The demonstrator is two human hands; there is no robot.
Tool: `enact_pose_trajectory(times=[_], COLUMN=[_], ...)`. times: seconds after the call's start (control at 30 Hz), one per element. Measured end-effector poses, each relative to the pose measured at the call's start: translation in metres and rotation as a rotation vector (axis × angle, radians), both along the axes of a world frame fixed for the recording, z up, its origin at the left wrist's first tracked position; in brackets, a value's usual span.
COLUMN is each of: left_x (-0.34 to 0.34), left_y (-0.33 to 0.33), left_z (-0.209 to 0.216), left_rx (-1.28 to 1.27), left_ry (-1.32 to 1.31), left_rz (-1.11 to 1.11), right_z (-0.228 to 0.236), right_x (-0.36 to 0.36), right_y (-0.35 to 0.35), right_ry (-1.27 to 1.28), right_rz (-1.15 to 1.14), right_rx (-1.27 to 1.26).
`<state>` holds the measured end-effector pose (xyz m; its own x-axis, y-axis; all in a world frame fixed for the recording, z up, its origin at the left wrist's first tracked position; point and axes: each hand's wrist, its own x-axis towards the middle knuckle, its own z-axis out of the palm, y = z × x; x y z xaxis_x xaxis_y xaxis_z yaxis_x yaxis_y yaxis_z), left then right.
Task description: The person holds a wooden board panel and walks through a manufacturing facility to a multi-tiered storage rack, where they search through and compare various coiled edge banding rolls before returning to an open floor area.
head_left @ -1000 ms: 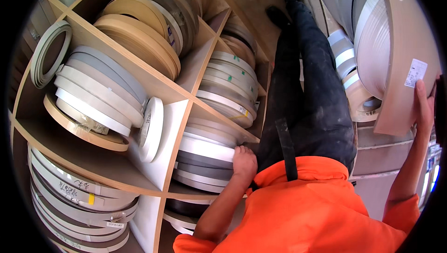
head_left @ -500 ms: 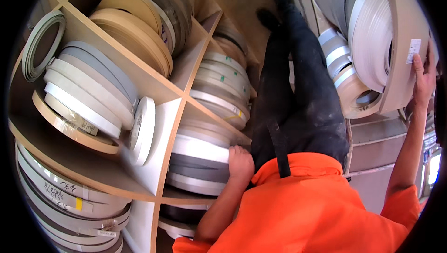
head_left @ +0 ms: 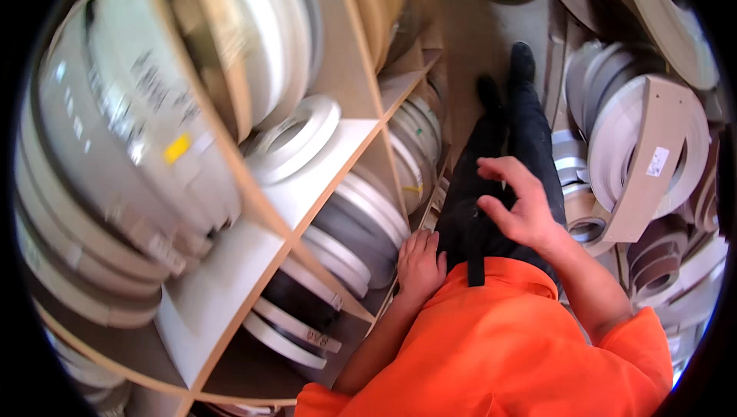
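My left hand lay flat, fingers loosely together and gripping nothing, against the front edge of the pale wooden shelf unit, just beside the stack of grey and white rolls of edge-banding tape in the lower compartment. My fingertips touched the shelf edge close to the outermost grey roll; whether they pressed the roll itself I could not tell. My right hand hung in the air in front of my dark trousers, open, fingers spread and slightly curled, holding nothing. It was well apart from the large white coils of banding leaning on my right with a flat beige board in front of them. A flat white roll lay in the compartment above. My orange sleeves filled the lower edge.
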<state>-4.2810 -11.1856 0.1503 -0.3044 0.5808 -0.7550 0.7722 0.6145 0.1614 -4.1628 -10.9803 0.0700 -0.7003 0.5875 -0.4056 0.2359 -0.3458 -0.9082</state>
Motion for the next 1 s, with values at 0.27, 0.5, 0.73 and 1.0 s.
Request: enact_pose_trajectory(times=[0.27,0.5,0.73,1.0], left_x=[0.006,0.009,0.025,0.025], left_y=[-0.036,-0.091,-0.153,-0.158], left_z=[0.049,0.068,0.052,0.045], left_rx=[0.289,0.464,0.42,0.375], left_ry=[0.169,0.485,0.561,0.692], left_rz=[0.324,0.197,0.33,0.214], right_z=[0.019,-0.007,0.004,-0.006], right_x=[-0.041,-0.092,-0.113,-0.103], right_y=[-0.053,-0.141,-0.179,-0.185], right_ry=[0.01,0.057,0.051,0.066], right_rz=[0.352,0.496,0.219,0.108], right_rx=[-0.095,-0.373,-0.315,-0.685])
